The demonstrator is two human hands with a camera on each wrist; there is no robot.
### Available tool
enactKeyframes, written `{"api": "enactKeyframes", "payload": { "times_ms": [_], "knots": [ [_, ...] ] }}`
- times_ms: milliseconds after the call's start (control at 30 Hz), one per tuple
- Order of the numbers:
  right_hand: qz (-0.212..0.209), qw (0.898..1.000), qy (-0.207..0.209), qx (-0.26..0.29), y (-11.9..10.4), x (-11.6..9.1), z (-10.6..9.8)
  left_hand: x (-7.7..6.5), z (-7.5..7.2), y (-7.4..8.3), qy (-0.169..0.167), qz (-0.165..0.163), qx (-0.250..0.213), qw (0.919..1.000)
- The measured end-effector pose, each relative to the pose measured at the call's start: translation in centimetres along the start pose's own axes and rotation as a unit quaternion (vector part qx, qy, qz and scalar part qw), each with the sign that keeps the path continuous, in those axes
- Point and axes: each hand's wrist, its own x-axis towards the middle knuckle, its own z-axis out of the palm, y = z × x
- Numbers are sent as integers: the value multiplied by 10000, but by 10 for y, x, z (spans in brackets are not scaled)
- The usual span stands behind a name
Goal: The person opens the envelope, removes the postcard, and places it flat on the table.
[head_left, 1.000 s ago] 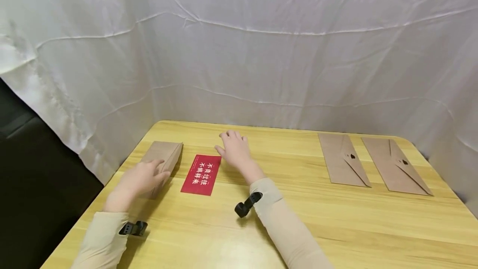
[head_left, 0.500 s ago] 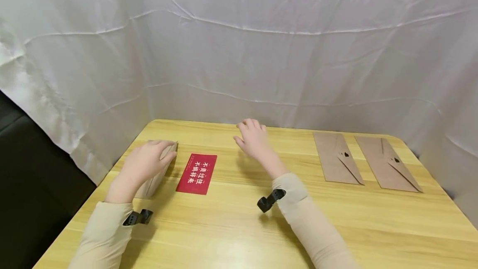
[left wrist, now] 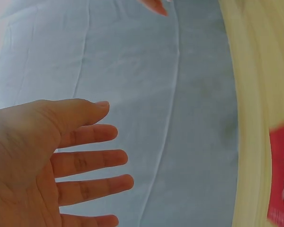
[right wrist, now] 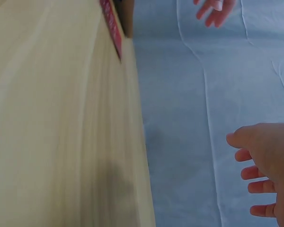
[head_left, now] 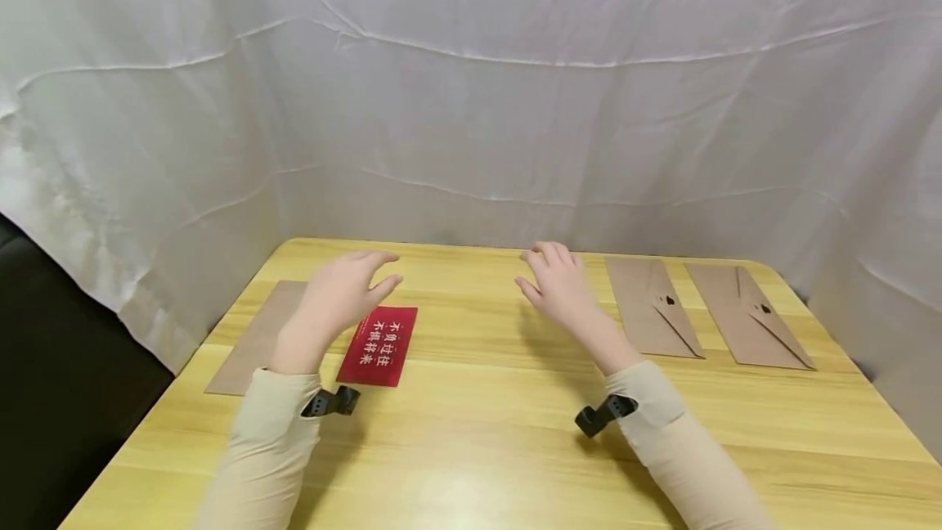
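Curtain behind wooden table: card beside envelope at left, two flapped envelopes at right, insides hidden; left hand near card, right hand mid-table, both raised, fingers spread.

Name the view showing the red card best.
Head view: the red card shows almost whole and legible, one corner hidden by the left hand. The left wrist view shows a cropped, blurred part; the right wrist view, a narrow, foreshortened strip.
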Motion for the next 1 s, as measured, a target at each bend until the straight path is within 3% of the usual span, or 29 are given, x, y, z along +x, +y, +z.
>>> {"api": "enactKeyframes", "payload": {
  "times_ms": [200,400,533,733,867,1000],
  "knots": [
    [-140,9994,222,-205,21,-23,-9,13,7,30,150,258,-196,9994],
    [69,9995,86,-306,40,-41,-21,22,17,56,98,503,-437,9977],
    [79,9994,140,-296,56,-53,-25,29,30,69,113,709,-488,9962],
    [-301,9985,327,-308,82,-70,-22,42,52,89,281,1203,-355,9917],
    [-272,9995,152,-98,99,-79,-22,51,65,103,220,1366,-311,9899],
    [-32,9995,-296,-95,116,-85,-26,59,77,118,86,1399,-286,9897]
  ]
}}
